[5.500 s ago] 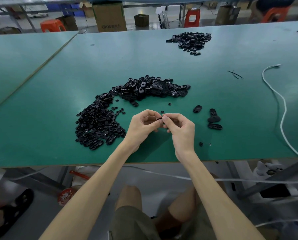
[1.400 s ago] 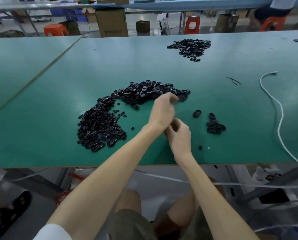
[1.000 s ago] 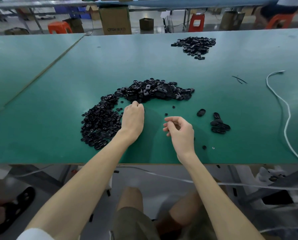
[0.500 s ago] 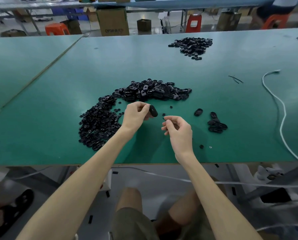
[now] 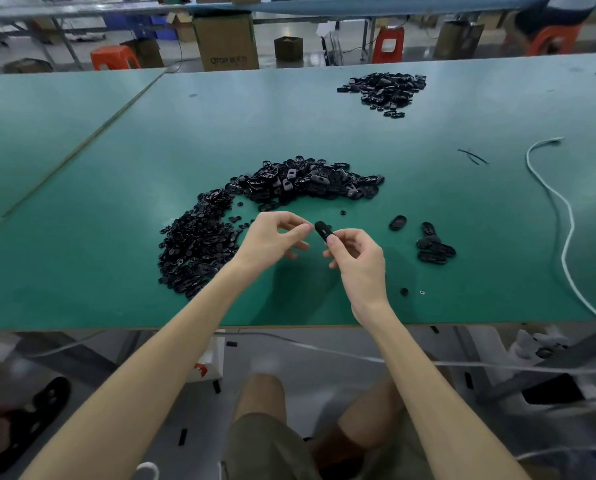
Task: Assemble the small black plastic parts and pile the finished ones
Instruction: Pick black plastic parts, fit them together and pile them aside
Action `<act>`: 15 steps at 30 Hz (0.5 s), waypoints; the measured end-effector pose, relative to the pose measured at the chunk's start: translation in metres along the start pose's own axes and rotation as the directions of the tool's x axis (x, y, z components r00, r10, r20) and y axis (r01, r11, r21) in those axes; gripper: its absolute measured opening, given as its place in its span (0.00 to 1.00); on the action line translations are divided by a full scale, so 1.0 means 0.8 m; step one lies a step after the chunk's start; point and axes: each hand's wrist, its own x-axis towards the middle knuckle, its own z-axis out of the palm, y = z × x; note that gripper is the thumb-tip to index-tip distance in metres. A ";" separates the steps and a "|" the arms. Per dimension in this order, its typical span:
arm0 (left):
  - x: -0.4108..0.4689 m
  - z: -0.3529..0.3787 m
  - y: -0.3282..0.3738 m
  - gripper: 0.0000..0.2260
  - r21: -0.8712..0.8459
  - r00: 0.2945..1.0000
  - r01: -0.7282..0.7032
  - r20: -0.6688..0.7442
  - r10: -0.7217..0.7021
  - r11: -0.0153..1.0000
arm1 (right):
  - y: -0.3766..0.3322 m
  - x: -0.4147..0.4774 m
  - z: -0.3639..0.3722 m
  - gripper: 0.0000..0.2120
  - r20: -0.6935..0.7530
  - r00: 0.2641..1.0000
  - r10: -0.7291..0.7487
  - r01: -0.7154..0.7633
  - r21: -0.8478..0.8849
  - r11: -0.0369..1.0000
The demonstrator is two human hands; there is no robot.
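Oval part point(image 5: 323, 231) has passed to the right hand point(image 5: 358, 261), pinched just before the parts pile point(image 5: 307, 183). Left hand point(image 5: 272, 242) curled beside it; hold can't be told.

Above the near part of the green table point(image 5: 116, 244), the right hand point(image 5: 357, 259) pinches a black oval part point(image 5: 323, 230) by its near end. The left hand point(image 5: 275, 240) curls just beside the part's left side; contact is unclear. A crescent heap point(image 5: 203, 244) of black parts lies to the left and beyond, and a small cluster point(image 5: 435, 250) lies to the right.
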 end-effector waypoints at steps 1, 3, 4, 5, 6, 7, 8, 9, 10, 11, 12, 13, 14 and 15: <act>0.002 -0.009 0.001 0.04 0.155 0.999 -0.032 -0.022 0.036 0.987 | 0.000 0.000 0.000 0.02 0.000 1.000 0.003 -0.003 0.004 1.000; 0.006 -0.031 0.004 0.05 0.434 0.996 -0.044 -0.055 0.075 0.900 | 0.000 0.001 0.001 0.01 0.001 1.000 0.003 -0.003 0.004 1.000; 0.008 -0.044 0.004 0.05 0.524 0.996 -0.021 -0.063 0.064 0.851 | 0.001 0.001 0.001 0.01 0.000 1.000 0.001 -0.001 0.005 1.000; 0.010 -0.055 0.005 0.05 0.582 0.997 0.008 -0.062 0.034 0.813 | 0.001 0.001 0.001 0.01 -0.002 1.000 -0.001 0.001 0.006 1.000; 0.012 -0.064 0.005 0.05 0.619 0.999 0.033 -0.052 -0.001 0.784 | 0.001 0.001 0.001 0.01 -0.003 1.000 -0.002 0.002 0.008 1.000; 0.013 -0.071 0.005 0.05 0.645 0.999 0.048 -0.034 -0.034 0.763 | 0.001 0.000 0.001 0.01 -0.005 1.000 -0.002 0.002 0.011 1.000; 0.014 -0.075 0.005 0.05 0.662 0.998 0.052 -0.008 -0.062 0.748 | 0.001 0.001 0.001 0.01 -0.004 1.000 -0.001 0.001 0.013 1.000; 0.014 -0.077 0.005 0.05 0.673 0.996 0.046 0.024 -0.085 0.738 | 0.002 0.000 0.001 0.01 -0.003 1.000 0.001 -0.001 0.015 1.000; 0.013 -0.077 0.004 0.04 0.680 0.993 0.037 0.059 -0.104 0.733 | 0.002 -0.001 0.001 0.02 -0.001 1.000 0.002 -0.002 0.016 1.000; 0.011 -0.075 0.002 0.03 0.685 0.988 0.027 0.092 -0.122 0.728 | 0.002 -0.001 0.001 0.02 0.001 1.000 0.003 -0.003 0.015 1.000; 0.010 -0.072 0.000 0.03 0.691 0.984 0.017 0.118 -0.136 0.723 | 0.002 -0.001 0.000 0.02 0.002 1.000 0.002 -0.002 0.013 1.000; 0.009 -0.068 -0.002 0.04 0.698 0.981 0.008 0.134 -0.141 0.717 | 0.002 -0.002 0.001 0.02 0.003 1.000 0.002 -0.002 0.010 1.000; 0.008 -0.063 -0.004 0.05 0.709 0.981 -0.003 0.139 -0.135 0.705 | 0.002 -0.002 0.001 0.02 0.004 1.000 0.001 -0.001 0.008 1.000; 0.008 -0.060 -0.005 0.05 0.724 0.983 -0.015 0.135 -0.121 0.690 | 0.001 -0.002 0.001 0.02 0.004 1.000 0.001 -0.001 0.006 1.000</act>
